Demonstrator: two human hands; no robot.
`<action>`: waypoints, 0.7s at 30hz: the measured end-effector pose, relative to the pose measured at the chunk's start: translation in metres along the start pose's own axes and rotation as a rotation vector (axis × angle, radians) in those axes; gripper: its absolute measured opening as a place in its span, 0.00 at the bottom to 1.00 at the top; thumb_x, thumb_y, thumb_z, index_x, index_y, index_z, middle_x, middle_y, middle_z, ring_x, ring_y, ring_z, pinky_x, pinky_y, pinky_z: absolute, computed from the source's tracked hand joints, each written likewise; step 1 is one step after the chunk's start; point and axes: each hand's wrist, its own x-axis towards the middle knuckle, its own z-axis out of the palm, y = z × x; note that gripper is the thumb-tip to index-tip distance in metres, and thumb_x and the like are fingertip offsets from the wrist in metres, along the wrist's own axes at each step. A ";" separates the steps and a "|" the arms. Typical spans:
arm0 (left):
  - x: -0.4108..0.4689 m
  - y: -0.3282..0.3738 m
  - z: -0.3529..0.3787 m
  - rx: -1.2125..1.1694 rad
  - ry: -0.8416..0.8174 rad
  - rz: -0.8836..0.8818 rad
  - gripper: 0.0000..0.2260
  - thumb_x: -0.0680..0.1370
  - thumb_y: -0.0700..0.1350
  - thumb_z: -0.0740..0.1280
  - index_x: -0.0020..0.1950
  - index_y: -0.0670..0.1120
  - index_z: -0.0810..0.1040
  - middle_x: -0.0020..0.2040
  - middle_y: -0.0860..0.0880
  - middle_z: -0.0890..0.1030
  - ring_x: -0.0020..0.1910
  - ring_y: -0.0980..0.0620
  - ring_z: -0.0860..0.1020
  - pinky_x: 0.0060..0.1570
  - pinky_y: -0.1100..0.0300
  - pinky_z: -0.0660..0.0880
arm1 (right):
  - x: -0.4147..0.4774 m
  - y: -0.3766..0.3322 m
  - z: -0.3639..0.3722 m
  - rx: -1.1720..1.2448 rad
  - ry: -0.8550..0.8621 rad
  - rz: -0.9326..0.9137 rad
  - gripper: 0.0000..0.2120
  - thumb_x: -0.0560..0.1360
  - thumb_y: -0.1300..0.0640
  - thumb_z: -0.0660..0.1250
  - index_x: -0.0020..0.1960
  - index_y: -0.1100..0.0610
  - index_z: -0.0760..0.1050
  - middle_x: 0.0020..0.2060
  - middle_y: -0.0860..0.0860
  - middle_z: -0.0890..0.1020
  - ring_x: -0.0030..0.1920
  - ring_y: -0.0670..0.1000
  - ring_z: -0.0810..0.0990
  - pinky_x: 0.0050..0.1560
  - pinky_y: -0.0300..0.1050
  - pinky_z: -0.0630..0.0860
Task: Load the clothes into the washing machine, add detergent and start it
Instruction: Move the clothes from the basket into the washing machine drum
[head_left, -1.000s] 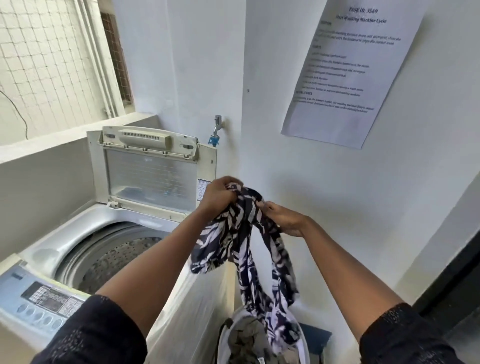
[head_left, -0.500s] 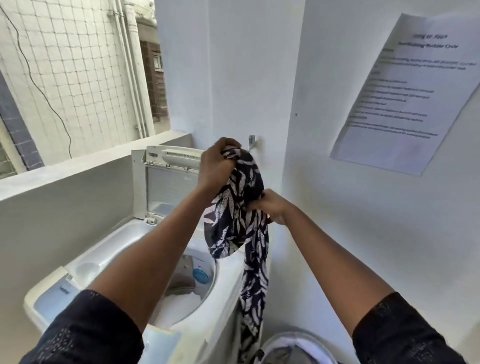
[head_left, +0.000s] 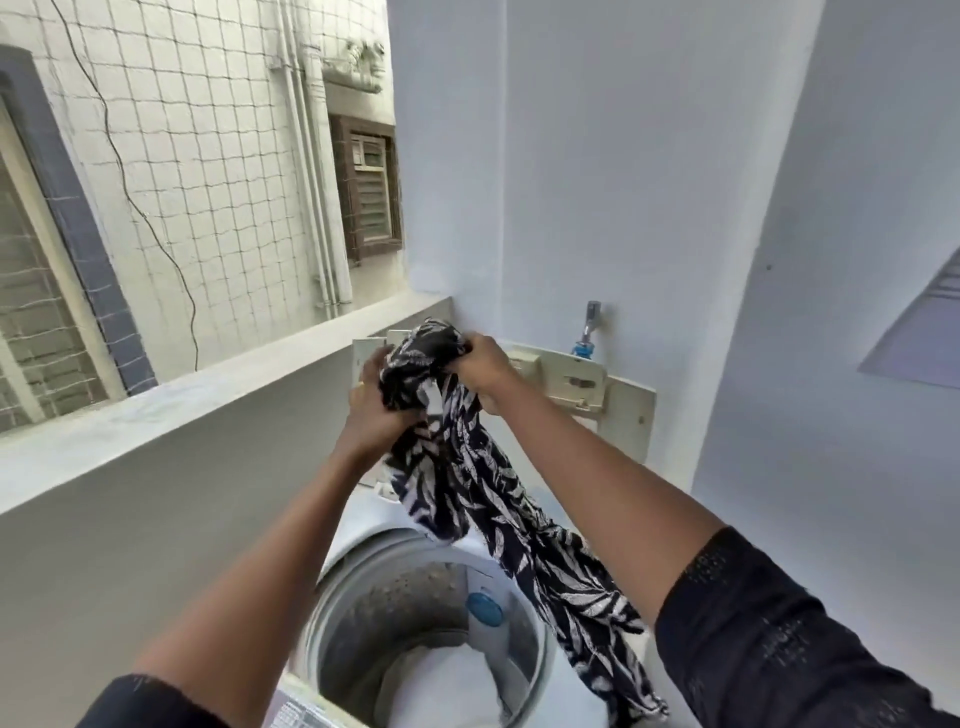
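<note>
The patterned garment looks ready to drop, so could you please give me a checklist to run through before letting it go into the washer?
1. Lid open: ok. The lid stands upright behind the hands.
2. Grip secure: ok. The left hand and right hand both grip the bunched patterned garment.
3. Whole garment above the opening: not ok. Its tail hangs outside the drum, on the right side.
4. Room in the drum: ok. Bare wall shows above a white mass at the bottom.
5. Detergent added: cannot tell.
</note>
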 end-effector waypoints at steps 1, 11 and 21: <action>0.000 -0.012 -0.006 -0.021 -0.036 0.005 0.40 0.58 0.46 0.70 0.69 0.53 0.60 0.63 0.42 0.72 0.61 0.40 0.73 0.61 0.45 0.73 | 0.003 0.001 0.012 -0.074 0.013 -0.022 0.17 0.73 0.65 0.66 0.62 0.60 0.75 0.57 0.59 0.81 0.58 0.59 0.78 0.58 0.49 0.75; -0.014 -0.123 0.014 0.399 -0.283 -0.012 0.38 0.72 0.35 0.67 0.76 0.49 0.51 0.67 0.39 0.72 0.61 0.43 0.74 0.60 0.54 0.70 | 0.001 0.091 0.094 -0.515 -0.084 -0.028 0.19 0.75 0.70 0.56 0.62 0.58 0.74 0.56 0.63 0.80 0.57 0.63 0.79 0.57 0.55 0.76; -0.075 -0.214 0.062 0.672 -0.725 -0.202 0.36 0.72 0.44 0.67 0.76 0.47 0.53 0.69 0.41 0.68 0.65 0.41 0.71 0.63 0.49 0.70 | -0.039 0.218 0.133 -0.755 -0.553 0.188 0.27 0.72 0.57 0.69 0.68 0.59 0.63 0.62 0.61 0.74 0.62 0.62 0.74 0.61 0.53 0.73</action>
